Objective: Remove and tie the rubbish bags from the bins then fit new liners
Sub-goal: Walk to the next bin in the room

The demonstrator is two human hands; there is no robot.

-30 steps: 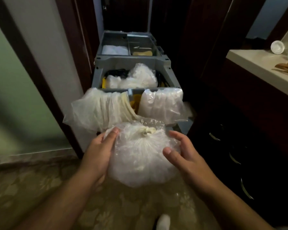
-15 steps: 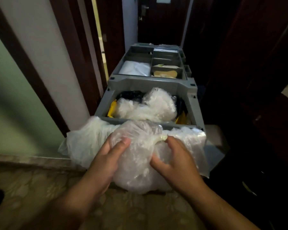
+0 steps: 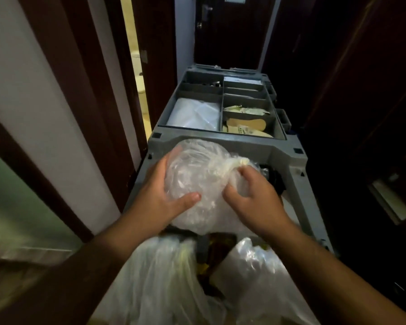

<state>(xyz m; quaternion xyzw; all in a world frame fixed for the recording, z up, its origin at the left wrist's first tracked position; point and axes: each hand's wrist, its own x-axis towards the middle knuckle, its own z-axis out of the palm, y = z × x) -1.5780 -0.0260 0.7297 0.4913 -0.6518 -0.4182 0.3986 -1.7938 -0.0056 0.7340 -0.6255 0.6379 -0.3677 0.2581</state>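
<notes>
A knotted clear rubbish bag (image 3: 197,174) sits over the middle compartment of a grey housekeeping cart (image 3: 295,165). My left hand (image 3: 159,195) cups the bag's left side, fingers spread and thumb laid across its front. My right hand (image 3: 251,195) grips the bag's right side just below the yellowish knot (image 3: 240,161), fingers curled into the plastic. Two packs of clear plastic liners (image 3: 159,277) (image 3: 256,273) hang at the cart's near end, below my forearms.
The cart's far tray (image 3: 220,109) has divided sections holding white plastic sheets and paper packets. A white wall and dark wooden door frame (image 3: 87,113) stand at the left, dark cupboards at the right, and a closed door (image 3: 230,29) beyond the cart.
Both hands have carried the knotted bag up and forward, from in front of the cart's near end to above its middle compartment. The view has moved closer over the cart.
</notes>
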